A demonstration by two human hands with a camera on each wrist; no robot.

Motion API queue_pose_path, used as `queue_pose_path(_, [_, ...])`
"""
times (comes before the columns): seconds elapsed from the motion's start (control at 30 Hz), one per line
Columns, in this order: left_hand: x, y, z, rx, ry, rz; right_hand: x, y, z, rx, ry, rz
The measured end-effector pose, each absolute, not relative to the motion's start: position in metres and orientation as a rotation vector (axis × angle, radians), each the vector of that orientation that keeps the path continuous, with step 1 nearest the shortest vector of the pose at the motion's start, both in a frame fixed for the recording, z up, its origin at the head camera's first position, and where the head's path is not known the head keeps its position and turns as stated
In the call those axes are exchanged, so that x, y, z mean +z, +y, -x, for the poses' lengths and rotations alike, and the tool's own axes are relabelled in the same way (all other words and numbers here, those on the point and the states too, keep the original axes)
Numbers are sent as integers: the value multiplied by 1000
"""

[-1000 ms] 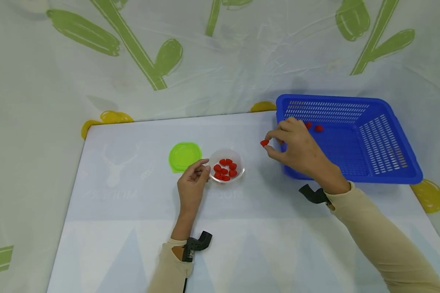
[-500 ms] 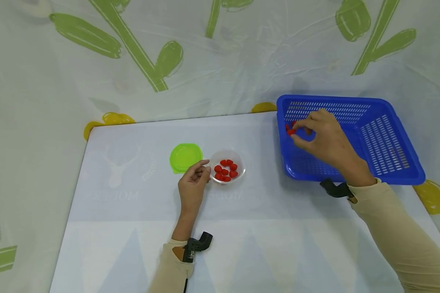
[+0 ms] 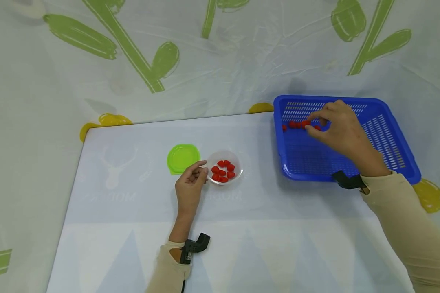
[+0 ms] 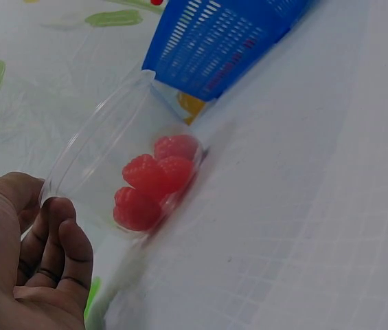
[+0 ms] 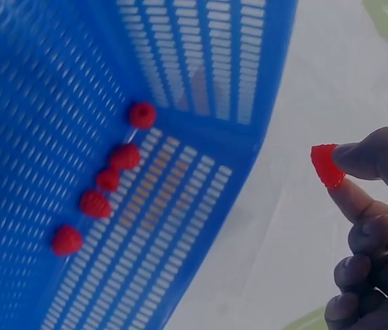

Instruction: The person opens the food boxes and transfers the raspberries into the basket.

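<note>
A clear plastic bowl point(image 3: 224, 171) with several red raspberries point(image 4: 154, 180) stands mid-table. My left hand point(image 3: 202, 170) lies beside it, thumb and curled forefinger pinching its left rim. My right hand point(image 3: 310, 124) hovers inside the blue slotted basket point(image 3: 352, 100), near its far left corner. It pinches one raspberry point(image 5: 327, 165) between thumb and forefinger, above the basket floor. A row of several raspberries point(image 5: 108, 180) lies on the basket floor point(image 5: 36, 96) along the far wall, seen in the head view as the same row of berries point(image 3: 291, 125).
A green lid point(image 3: 183, 158) lies flat just left of the bowl. The basket sits at the table's right rear, close to the edge. A leaf-print plastic sheet point(image 3: 220, 61) hangs behind the table. The white tabletop point(image 3: 264, 236) stretches toward me.
My right hand carried a raspberry from over the table, left of the basket, into the basket and toward its far wall. The left hand stayed at the bowl.
</note>
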State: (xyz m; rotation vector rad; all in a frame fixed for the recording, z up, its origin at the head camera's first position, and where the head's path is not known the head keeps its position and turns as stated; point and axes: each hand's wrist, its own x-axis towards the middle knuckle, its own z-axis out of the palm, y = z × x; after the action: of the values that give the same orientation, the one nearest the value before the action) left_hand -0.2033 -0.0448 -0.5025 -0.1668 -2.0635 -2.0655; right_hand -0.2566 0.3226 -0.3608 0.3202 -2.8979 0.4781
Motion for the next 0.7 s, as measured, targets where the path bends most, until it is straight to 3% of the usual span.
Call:
queue_pose_path(0.5, [-503,-45,204,-2065,-2081,154,-362,363,271,436,-3035,-172])
queue_pose_path(0.7, [-527,-46,210,-2067,-2094,121,-365,375,279,397,-3098,-119])
